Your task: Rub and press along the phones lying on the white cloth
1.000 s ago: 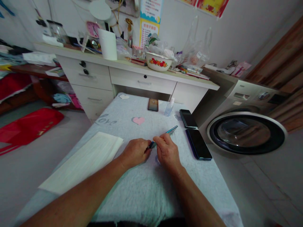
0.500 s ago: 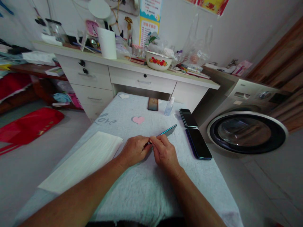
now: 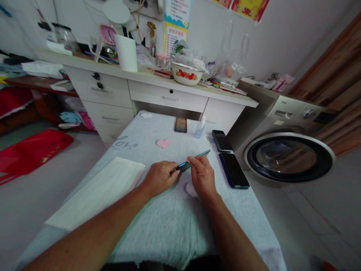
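Observation:
A thin dark phone with a blue edge is held tilted above the middle of the cloth-covered table. My left hand grips its left end between thumb and fingers. Over the phone's upper edge, near its middle, my right hand has its fingers pinched together; whether they hold the phone or something small on it is hidden. Two more phones lie to the right, a smaller one behind a larger one. Behind my hands stand a clear spray bottle and, left of it, a small dark rectangular item.
A whitish sheet or folded cloth lies on the left of the table. Beyond is a white desk with a flowered bowl and a paper roll. A washing machine stands right.
My right hand has moved right along the phone's edge, away from my left hand, uncovering more of the phone. My left hand keeps its hold. The view has shifted slightly.

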A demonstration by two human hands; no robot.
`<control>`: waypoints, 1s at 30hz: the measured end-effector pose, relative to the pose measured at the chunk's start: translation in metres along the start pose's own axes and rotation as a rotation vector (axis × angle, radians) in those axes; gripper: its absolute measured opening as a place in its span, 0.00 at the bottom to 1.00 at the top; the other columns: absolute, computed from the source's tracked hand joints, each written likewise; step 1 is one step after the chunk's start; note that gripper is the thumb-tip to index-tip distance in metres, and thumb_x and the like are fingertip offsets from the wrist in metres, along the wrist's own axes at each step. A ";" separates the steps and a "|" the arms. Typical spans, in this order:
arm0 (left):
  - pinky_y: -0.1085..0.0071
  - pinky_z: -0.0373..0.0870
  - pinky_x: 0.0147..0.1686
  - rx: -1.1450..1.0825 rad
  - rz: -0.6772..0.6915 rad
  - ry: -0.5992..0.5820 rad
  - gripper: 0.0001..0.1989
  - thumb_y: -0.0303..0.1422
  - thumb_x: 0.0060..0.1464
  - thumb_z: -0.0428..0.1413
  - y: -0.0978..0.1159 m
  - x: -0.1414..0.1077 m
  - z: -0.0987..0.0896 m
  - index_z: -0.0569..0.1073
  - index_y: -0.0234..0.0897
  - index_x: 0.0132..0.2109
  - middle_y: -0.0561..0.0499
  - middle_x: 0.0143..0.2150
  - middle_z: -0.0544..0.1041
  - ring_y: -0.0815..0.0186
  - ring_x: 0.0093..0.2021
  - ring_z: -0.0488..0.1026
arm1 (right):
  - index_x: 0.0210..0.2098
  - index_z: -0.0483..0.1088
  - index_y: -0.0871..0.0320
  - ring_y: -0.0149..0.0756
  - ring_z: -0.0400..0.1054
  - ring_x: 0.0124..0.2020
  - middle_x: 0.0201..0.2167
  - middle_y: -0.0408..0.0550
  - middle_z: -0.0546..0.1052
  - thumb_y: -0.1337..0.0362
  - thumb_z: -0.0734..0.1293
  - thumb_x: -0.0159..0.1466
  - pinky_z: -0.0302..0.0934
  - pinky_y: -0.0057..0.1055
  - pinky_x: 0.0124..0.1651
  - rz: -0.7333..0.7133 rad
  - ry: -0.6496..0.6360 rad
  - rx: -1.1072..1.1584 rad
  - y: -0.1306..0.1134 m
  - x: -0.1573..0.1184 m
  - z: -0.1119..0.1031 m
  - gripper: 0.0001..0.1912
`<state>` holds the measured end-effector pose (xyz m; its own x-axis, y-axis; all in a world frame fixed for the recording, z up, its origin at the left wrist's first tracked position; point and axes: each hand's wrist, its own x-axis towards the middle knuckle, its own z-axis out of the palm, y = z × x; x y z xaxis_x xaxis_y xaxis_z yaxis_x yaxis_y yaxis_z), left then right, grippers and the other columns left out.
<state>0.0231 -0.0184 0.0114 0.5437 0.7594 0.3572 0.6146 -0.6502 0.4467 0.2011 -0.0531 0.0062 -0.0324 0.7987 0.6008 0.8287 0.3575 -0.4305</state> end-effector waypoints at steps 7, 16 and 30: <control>0.73 0.57 0.27 -0.012 -0.079 0.004 0.08 0.31 0.54 0.50 -0.003 0.000 -0.005 0.69 0.38 0.27 0.55 0.23 0.71 0.68 0.25 0.68 | 0.48 0.72 0.56 0.33 0.68 0.36 0.35 0.48 0.72 0.69 0.59 0.67 0.63 0.27 0.41 0.004 -0.116 -0.068 -0.011 0.009 -0.003 0.15; 0.73 0.56 0.26 -0.007 -0.095 0.015 0.08 0.30 0.54 0.50 -0.005 0.001 -0.004 0.67 0.38 0.27 0.55 0.22 0.71 0.68 0.24 0.68 | 0.46 0.72 0.55 0.33 0.66 0.32 0.31 0.47 0.70 0.70 0.59 0.66 0.58 0.26 0.34 -0.027 -0.231 -0.199 -0.023 0.018 -0.006 0.13; 0.73 0.58 0.28 -0.025 -0.082 0.018 0.08 0.29 0.54 0.50 -0.007 0.001 -0.003 0.68 0.37 0.27 0.54 0.23 0.71 0.68 0.26 0.68 | 0.47 0.71 0.55 0.32 0.66 0.32 0.31 0.47 0.70 0.67 0.54 0.69 0.61 0.25 0.37 -0.143 -0.106 -0.096 -0.025 0.002 0.016 0.15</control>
<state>0.0172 -0.0130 0.0105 0.4818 0.8104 0.3333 0.6419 -0.5854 0.4953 0.1716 -0.0523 0.0072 -0.2080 0.7915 0.5747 0.8608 0.4272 -0.2767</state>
